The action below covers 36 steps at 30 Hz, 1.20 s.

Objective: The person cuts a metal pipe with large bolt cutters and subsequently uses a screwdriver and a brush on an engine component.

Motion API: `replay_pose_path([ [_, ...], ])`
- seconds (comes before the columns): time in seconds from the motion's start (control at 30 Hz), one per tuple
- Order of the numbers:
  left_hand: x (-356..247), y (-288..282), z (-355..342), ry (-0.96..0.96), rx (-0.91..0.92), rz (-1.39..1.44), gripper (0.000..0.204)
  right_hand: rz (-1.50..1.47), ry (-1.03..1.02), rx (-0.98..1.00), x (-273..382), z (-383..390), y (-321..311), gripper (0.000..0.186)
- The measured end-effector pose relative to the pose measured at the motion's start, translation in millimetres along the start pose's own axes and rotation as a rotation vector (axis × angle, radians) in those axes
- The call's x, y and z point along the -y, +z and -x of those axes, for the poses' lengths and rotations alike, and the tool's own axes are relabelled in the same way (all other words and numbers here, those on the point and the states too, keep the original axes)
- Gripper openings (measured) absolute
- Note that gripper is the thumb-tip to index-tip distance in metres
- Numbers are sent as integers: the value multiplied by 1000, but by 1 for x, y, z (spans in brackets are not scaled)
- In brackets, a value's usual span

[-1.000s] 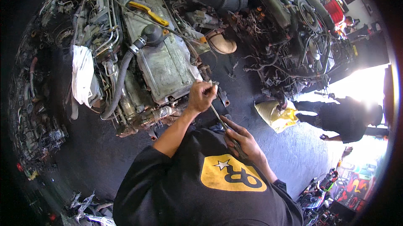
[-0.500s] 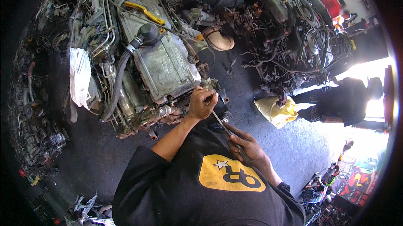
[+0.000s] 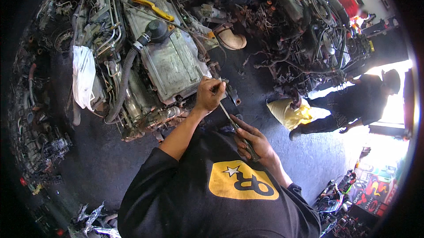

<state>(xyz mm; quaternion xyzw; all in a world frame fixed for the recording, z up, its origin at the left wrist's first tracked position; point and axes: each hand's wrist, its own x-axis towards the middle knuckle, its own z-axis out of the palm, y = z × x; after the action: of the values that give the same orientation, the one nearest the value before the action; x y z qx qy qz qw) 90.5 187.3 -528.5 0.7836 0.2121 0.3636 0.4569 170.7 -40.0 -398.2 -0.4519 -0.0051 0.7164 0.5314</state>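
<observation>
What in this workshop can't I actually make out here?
All in the head view:
- The upper end of the slim metal tool: covered by the left hand's curled fingers.
- Its full handle: partly wrapped by the right hand.
- The engine's far end: cut off by the top edge.
- Whatever is under the white plastic bag: hidden by the bag.
- Contents of the yellow-and-white sack: hidden by its sides.
</observation>
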Motion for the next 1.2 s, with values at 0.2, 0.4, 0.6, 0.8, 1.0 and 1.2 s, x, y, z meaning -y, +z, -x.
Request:
replay_pose_path([
  [0.2, 2, 7, 12, 61, -60, 7, 38, -8, 22, -2, -7, 5, -4, 56],
  [0.4, -2, 6, 9, 40, 12, 6, 41, 11, -26, -23, -7, 5, 1, 55],
  [0.6, -1, 9, -2, 11, -14, 15, 38, 36, -18, -47, -8, 6, 2, 56],
  [0.8, -21, 15, 19, 42, 2, -19, 39, -5, 18, 7, -17, 25, -13, 56],
  [1.0, -22, 15, 13, 5, 29, -27, 37, 23, 25, -10, -8, 20, -13, 57],
  [1.2, -14, 22, 14, -4, -30, -40, 38, 17, 17, 34, -2, 15, -23, 57],
])
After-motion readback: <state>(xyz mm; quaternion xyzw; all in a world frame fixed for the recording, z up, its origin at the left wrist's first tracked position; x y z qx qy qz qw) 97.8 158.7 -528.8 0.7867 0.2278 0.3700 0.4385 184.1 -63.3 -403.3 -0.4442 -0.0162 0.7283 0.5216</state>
